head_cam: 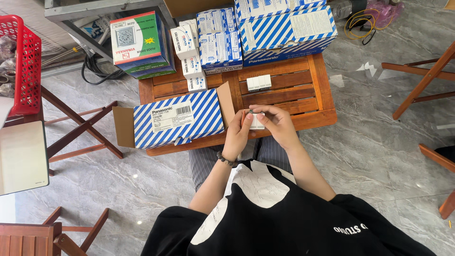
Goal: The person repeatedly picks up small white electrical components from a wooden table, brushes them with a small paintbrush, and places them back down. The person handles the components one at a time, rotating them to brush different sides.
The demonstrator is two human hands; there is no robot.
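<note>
Holding a small white part (256, 121) between both hands, the person sits at a low slatted wooden worktop (303, 90). Left hand (238, 134): fingers curled shut on the part's left side, a bead bracelet (226, 159) at the wrist. Right hand (277, 122): fingers closed on the part's top and right side, thumb and forefinger pinching a small dark bit at its upper edge; what that bit is cannot be told. The part hangs just above the worktop's near edge, not resting on it. Beyond the part, on the slats, lies a short row of white parts (259, 82). Left of the part lies an open striped box (177, 118), its brown flap (226, 103) raised beside the left hand. At the worktop's far edge stand stacked striped boxes (284, 28), small white-and-blue cartons (219, 42) and a green-and-white box (137, 40). A red basket (26, 61) stands far left of the worktop, and folding wooden frames (422, 80) stand to its right on the marble floor (379, 142).
</note>
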